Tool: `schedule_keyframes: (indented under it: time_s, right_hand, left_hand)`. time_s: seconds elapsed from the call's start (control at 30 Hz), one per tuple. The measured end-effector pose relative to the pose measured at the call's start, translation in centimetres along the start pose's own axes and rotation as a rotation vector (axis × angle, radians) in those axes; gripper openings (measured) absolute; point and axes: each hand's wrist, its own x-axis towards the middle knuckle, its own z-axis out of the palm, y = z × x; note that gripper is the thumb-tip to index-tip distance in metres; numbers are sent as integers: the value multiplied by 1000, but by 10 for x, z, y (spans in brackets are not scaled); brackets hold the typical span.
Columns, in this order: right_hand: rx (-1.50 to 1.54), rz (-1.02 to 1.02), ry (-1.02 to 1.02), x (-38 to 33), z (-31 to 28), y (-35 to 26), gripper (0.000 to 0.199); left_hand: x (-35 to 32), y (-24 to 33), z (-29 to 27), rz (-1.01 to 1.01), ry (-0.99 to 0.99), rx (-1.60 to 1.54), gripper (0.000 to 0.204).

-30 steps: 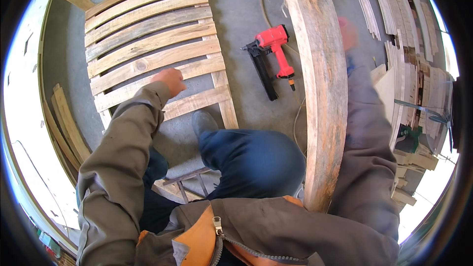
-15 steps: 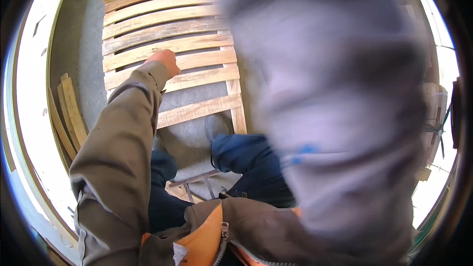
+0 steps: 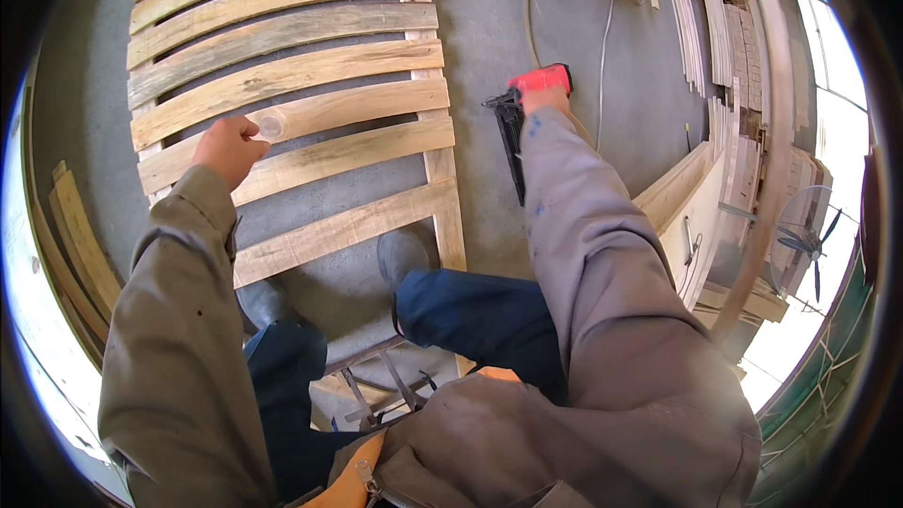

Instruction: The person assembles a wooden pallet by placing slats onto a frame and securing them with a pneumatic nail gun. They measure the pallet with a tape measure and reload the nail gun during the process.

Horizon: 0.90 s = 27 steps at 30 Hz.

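Note:
My right hand [image 3: 546,99] is wrapped round the red and black nail gun [image 3: 509,146], which it holds just to the right of a slatted wooden frame. Above the frame's slats [image 3: 310,68], near the left side, is my left hand [image 3: 230,150]. Its fingers are curled in, and whatever they may hold is hidden. The slats lie in a row across two rails, with narrow gaps between most of them. Nearest me, a separate end board [image 3: 343,233] crosses the frame beyond a wider gap.
A hose [image 3: 530,0] runs over the grey floor [image 3: 475,47] to the nail gun. Stacks of thin wooden strips [image 3: 682,14] stand at the right, near a fan [image 3: 807,243]. Loose boards [image 3: 83,235] lean at the left. My shoes [image 3: 404,254] are by the frame's near end.
My right arm, blurred and raised across the view before, has come down, showing the nail gun beside the frame. My left hand has shifted left along the slats. The view has moved too.

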Motion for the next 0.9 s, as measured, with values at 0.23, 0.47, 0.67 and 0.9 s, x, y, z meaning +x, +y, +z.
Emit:
schedule_keyframes:
  time_s: [0.23, 0.47, 0.67, 0.9]
  right_hand:
    - [-11, -18, -79, 27, 29, 67, 63]
    - [-40, -78, -108, 73, 81, 108, 61]
    - [-118, -60, -89, 66, 82, 90, 46]
    - [-47, 69, -97, 35, 58, 77, 40]
  left_hand:
    - [18, -17, 0, 66, -22, -109, 30]
    - [-24, 8, 27, 334, -34, 162, 27]
    - [-36, 17, 49, 454, -87, 274, 29]
    - [-36, 19, 29, 358, -94, 272, 27]
